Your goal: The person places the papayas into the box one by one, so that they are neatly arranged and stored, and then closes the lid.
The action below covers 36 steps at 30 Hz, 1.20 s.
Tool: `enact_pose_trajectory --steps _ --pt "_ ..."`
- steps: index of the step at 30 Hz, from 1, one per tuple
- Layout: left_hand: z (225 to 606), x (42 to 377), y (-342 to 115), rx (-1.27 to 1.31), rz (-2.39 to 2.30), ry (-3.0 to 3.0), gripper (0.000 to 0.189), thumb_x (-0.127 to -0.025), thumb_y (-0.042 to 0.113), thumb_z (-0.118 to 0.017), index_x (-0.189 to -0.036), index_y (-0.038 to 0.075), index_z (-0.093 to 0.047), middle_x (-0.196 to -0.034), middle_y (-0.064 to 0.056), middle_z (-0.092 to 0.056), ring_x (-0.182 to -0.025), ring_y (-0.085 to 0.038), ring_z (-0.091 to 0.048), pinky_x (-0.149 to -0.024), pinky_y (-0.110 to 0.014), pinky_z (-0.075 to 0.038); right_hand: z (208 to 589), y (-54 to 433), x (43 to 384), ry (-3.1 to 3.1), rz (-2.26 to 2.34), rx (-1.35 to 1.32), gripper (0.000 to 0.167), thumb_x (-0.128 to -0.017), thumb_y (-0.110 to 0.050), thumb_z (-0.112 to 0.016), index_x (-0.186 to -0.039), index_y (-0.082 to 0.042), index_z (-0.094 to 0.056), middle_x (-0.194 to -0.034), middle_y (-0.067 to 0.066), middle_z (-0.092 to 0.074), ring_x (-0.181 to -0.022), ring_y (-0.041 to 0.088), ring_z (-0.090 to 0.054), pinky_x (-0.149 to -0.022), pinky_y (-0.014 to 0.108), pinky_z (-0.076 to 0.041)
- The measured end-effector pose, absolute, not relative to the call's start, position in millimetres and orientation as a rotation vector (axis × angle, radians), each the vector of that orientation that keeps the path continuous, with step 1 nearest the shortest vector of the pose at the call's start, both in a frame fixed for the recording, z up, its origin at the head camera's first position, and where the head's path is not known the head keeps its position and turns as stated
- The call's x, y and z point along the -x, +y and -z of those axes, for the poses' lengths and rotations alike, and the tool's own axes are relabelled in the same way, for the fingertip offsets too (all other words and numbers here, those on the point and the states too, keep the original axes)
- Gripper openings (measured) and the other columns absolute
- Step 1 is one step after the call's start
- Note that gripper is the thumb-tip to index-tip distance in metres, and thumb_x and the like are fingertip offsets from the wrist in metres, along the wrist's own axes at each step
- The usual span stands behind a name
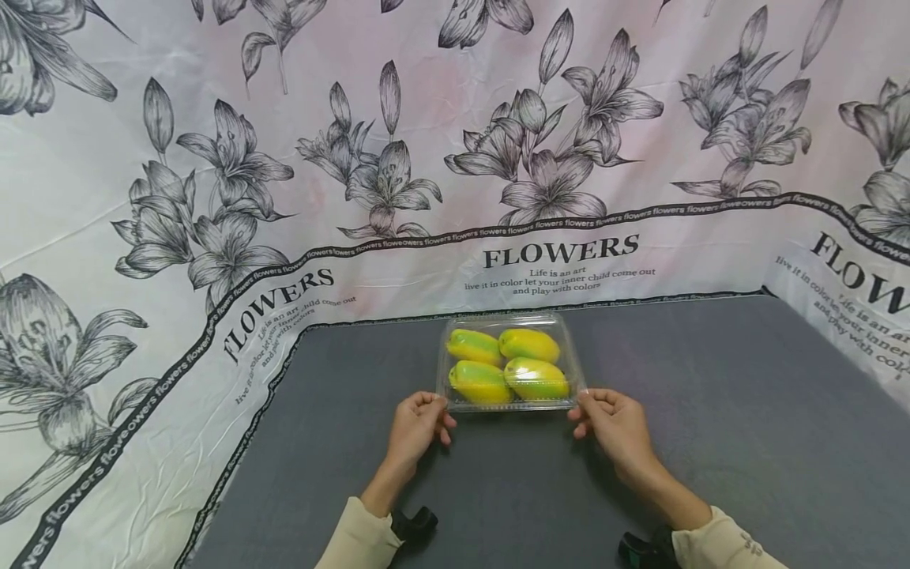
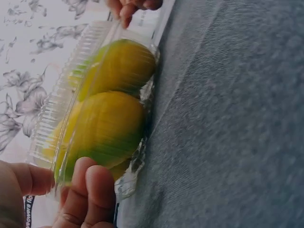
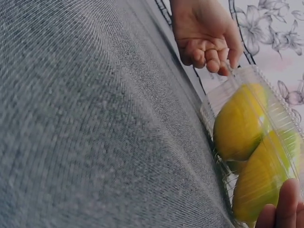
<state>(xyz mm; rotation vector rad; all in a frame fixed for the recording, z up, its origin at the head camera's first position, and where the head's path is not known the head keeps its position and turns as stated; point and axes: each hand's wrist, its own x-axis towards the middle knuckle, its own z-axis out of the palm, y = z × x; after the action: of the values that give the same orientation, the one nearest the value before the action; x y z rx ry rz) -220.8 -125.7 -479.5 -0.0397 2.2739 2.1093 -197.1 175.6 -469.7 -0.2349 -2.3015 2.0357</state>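
Observation:
A clear plastic clamshell box point(image 1: 574, 356) sits on the grey cloth with its lid down over several yellow-green mangoes point(image 1: 529, 345). At its near left corner my left hand point(image 1: 418, 427) pinches the rim between thumb and fingers. My right hand point(image 1: 618, 427) pinches the near right corner the same way. In the left wrist view, the left thumb point(image 2: 35, 179) lies at the lid's rim and the fingertips point(image 2: 97, 185) are in front of a mango point(image 2: 107, 123). The right wrist view shows right fingers point(image 3: 287, 204) at the box's lower end.
Grey cloth point(image 1: 512, 490) covers the table. Behind and to the sides hangs a white-pink curtain point(image 1: 426, 269) with lily drawings and printed words; it meets the table just behind the box. Black straps point(image 1: 415, 525) are on both wrists, below cream sleeves point(image 1: 359, 537).

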Motion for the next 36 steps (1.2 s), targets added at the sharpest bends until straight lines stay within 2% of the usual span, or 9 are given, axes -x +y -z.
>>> enact_pose_trajectory --steps 2,6,9,11,20,29,36 --pt "480.2 220.7 -124.6 0.023 -2.123 2.276 0.024 -0.102 0.019 -0.061 -0.109 -0.004 -0.061 -0.072 -0.004 -0.07 -0.05 -0.012 -0.059 -0.058 -0.032 -0.057 469.2 176.3 196.8 -2.307 -2.036 0.244 0.038 -0.105 -0.02 -0.057 -0.128 0.01 -0.057 -0.077 -0.006 -0.076 -0.058 0.009 -0.068 -0.063 0.018 -0.05" --pt "482.0 220.6 -122.8 0.026 -2.153 2.291 0.021 -0.102 0.017 -0.06 -0.107 -0.004 -0.06 -0.074 -0.005 -0.072 -0.05 -0.013 -0.059 -0.061 -0.032 -0.057 468.0 177.1 196.3 -2.329 -2.025 0.256 0.04 -0.105 -0.022 -0.058 -0.13 0.009 -0.057 -0.082 -0.002 -0.079 -0.061 0.01 -0.071 -0.064 0.019 -0.048" --pt "483.4 221.0 -121.7 0.04 -2.146 2.333 0.017 -0.102 0.015 -0.059 -0.104 -0.002 -0.06 -0.073 -0.004 -0.073 -0.05 -0.013 -0.059 -0.061 -0.031 -0.056 467.4 177.2 196.0 -2.341 -2.014 0.252 0.041 -0.105 -0.022 -0.058 -0.131 0.009 -0.057 -0.086 0.0 -0.08 -0.061 0.011 -0.072 -0.073 0.017 -0.051" --pt "483.9 221.2 -120.9 0.055 -2.138 2.362 0.014 -0.101 0.014 -0.059 -0.102 0.0 -0.061 -0.071 -0.003 -0.072 -0.049 -0.013 -0.058 -0.06 -0.03 -0.055 467.8 177.3 196.0 -2.345 -2.01 0.251 0.041 -0.105 -0.023 -0.058 -0.131 0.009 -0.058 -0.087 0.001 -0.08 -0.061 0.012 -0.071 -0.074 0.017 -0.052" --pt "479.5 221.8 -118.4 0.147 -2.114 2.415 0.004 -0.096 0.005 -0.059 -0.094 0.002 -0.059 -0.068 0.0 -0.07 -0.052 -0.012 -0.053 -0.056 -0.029 -0.047 468.7 177.5 195.3 -2.33 -2.028 0.261 0.039 -0.104 -0.021 -0.058 -0.129 0.01 -0.059 -0.085 0.0 -0.08 -0.058 0.012 -0.068 -0.073 0.017 -0.055" --pt "478.6 221.4 -120.1 0.187 -2.137 2.347 0.004 -0.093 0.007 -0.059 -0.089 0.008 -0.058 -0.063 0.006 -0.065 -0.051 -0.01 -0.05 -0.054 -0.026 -0.045 467.3 177.6 194.5 -2.362 -2.011 0.299 0.036 -0.103 -0.021 -0.059 -0.124 0.008 -0.063 -0.079 -0.008 -0.078 -0.057 0.01 -0.067 -0.071 0.016 -0.052" --pt "480.1 220.3 -121.3 0.177 -2.158 2.308 0.01 -0.086 0.003 -0.056 -0.079 0.01 -0.055 -0.06 0.003 -0.061 -0.051 -0.009 -0.052 -0.053 -0.023 -0.046 465.4 177.5 193.9 -2.358 -2.06 0.318 0.033 -0.103 -0.017 -0.058 -0.123 0.009 -0.062 -0.078 -0.003 -0.077 -0.055 0.01 -0.064 -0.073 0.02 -0.055"
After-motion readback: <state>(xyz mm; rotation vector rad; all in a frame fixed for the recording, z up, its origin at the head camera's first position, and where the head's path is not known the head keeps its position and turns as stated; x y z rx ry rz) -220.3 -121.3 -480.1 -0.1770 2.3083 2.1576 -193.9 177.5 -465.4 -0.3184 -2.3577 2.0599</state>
